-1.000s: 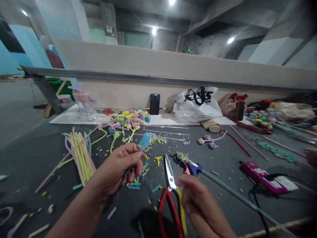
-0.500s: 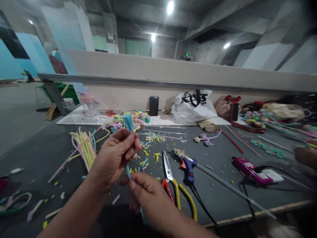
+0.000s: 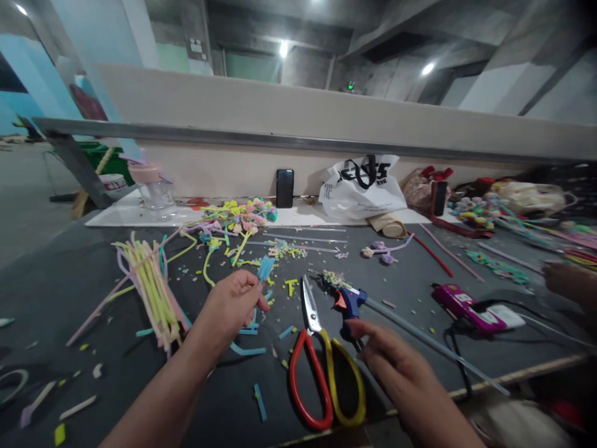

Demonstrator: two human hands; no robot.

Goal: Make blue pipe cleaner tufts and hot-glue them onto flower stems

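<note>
My left hand (image 3: 237, 298) pinches a small bundle of light blue pipe cleaner pieces (image 3: 265, 269), its tips pointing up past the fingers. Below that hand a bent blue pipe cleaner (image 3: 247, 351) shows; whether it joins the bundle I cannot tell. My right hand (image 3: 394, 361) is over the near table edge, fingers apart, index finger and thumb beside the handle of a blue glue gun (image 3: 353, 300). A clear glue stick (image 3: 410, 330) runs out from behind the gun. Between my hands lie scissors (image 3: 311, 320) with one red and one yellow handle, blades slightly apart.
Pipe cleaner stems (image 3: 152, 289) lie bundled at left; finished colourful flowers (image 3: 242, 218) are behind. Cut scraps (image 3: 289, 250) litter the dark table. A magenta device (image 3: 466, 308) with a cord sits right, near another person's hand (image 3: 569, 283). A phone (image 3: 285, 188) and white bag (image 3: 364, 190) stand at back.
My right hand has let go of the blue pipe cleaner and moved right to the glue gun. My left hand has lowered slightly, still holding the blue bundle. The view has shifted somewhat.
</note>
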